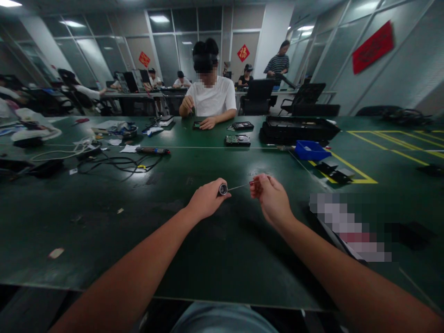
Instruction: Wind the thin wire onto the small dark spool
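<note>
My left hand point(208, 200) is closed around a short dark cylinder with a silver rim point(223, 189), its round end facing me. To its right, my right hand point(272, 196) pinches a thin metal rod with a red end point(239, 187), which looks like a slim screwdriver. The rod's far end reaches the cylinder's side at my left thumb; whether it touches I cannot tell. Both hands are held above the green table point(208, 259), a short way apart. My fingers hide most of the cylinder and the red part.
Across the table a person in a white shirt point(217, 95) handles a hard drive, with more hard drives point(237, 140) beside them. A black case point(298, 131) and a blue bin point(311, 151) stand at right. Cables point(121, 162) lie at left. A blurred-out sheet point(347, 226) lies beside my right forearm.
</note>
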`<state>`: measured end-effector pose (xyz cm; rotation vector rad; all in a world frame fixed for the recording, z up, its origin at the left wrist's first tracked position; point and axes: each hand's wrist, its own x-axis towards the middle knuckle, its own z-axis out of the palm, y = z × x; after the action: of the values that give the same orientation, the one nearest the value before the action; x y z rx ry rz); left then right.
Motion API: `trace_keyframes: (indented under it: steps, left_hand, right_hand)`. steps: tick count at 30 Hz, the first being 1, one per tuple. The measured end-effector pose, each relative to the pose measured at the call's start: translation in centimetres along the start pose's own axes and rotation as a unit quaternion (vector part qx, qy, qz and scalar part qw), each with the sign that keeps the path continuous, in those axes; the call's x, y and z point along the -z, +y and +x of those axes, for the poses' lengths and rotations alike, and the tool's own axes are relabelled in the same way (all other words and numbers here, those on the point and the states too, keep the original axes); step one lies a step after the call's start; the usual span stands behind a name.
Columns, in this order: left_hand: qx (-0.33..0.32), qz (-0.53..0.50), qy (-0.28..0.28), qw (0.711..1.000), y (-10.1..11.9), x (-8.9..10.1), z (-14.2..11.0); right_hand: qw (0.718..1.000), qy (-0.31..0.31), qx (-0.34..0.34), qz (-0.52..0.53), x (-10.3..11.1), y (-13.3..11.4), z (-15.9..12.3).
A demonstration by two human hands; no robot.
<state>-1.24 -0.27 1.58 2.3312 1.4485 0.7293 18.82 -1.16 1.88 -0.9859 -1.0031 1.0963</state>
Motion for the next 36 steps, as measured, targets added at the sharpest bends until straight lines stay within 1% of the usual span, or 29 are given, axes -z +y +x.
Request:
trace_keyframes:
  steps: [2, 4, 8, 10, 13, 15, 17, 19, 21, 23, 27, 29, 31, 32, 33, 36]
  left_hand:
    - [0.001, -0.013, -0.002, 1.000, 0.0, -0.2, 0.0]
    - [0.002, -0.029, -0.002, 1.000, -0.1, -0.4, -0.1]
    - [0.007, -0.058, -0.001, 0.998, 0.0, -0.6, -0.1]
    - [0.011, -0.070, 0.001, 0.998, -0.1, -0.6, -0.1]
    - [0.016, -0.086, 0.007, 0.996, -0.1, -0.7, 0.0]
    - [0.023, -0.092, 0.009, 0.995, -0.1, -0.7, 0.0]
    - [0.032, -0.089, 0.004, 0.995, 0.0, -0.6, 0.0]
    - [0.036, -0.079, -0.002, 0.996, 0.1, -0.5, -0.1]
    - [0.034, -0.064, -0.005, 0.997, 0.2, -0.4, -0.1]
    - [0.030, -0.055, -0.009, 0.998, 0.2, -0.3, -0.1]
    - [0.026, -0.048, -0.011, 0.998, 0.2, -0.2, -0.1]
    - [0.026, -0.044, -0.011, 0.999, 0.1, -0.3, -0.1]
    - [0.024, -0.043, -0.011, 0.999, 0.1, -0.3, -0.1]
    - [0.025, -0.044, -0.012, 0.999, 0.1, -0.3, -0.1]
    - [0.026, -0.046, -0.011, 0.999, 0.1, -0.4, -0.1]
    - [0.034, -0.066, 0.000, 0.997, 0.2, -0.4, -0.1]
  right_hand:
    - [0.998, -0.003, 0.048, -0.032, 0.0, 0.1, -0.2]
    - [0.994, -0.019, 0.082, -0.074, -0.1, 0.0, -0.5]
    - [0.975, -0.033, 0.141, -0.167, -0.4, -0.3, -1.3]
    - [0.968, -0.041, 0.156, -0.190, -0.5, -0.5, -1.6]
    - [0.964, -0.055, 0.161, -0.205, -0.5, -0.9, -1.8]
    - [0.955, -0.052, 0.163, -0.241, -0.4, -1.3, -1.9]
    - [0.933, -0.039, 0.176, -0.310, -0.3, -1.7, -2.0]
    - [0.901, -0.026, 0.202, -0.383, -0.1, -1.9, -2.2]
    - [0.873, -0.023, 0.231, -0.429, 0.0, -2.0, -2.3]
    - [0.863, -0.038, 0.247, -0.439, 0.0, -2.0, -2.4]
    - [0.875, -0.104, 0.265, -0.391, -0.2, -2.1, -2.7]
    - [0.873, -0.137, 0.272, -0.382, -0.2, -2.3, -2.8]
    - [0.871, -0.149, 0.265, -0.385, -0.3, -2.4, -2.9]
    - [0.879, -0.144, 0.254, -0.378, -0.3, -2.4, -2.9]
    - [0.893, -0.131, 0.238, -0.358, -0.3, -2.3, -2.8]
    - [0.953, -0.091, 0.173, -0.233, -0.5, -1.5, -2.3]
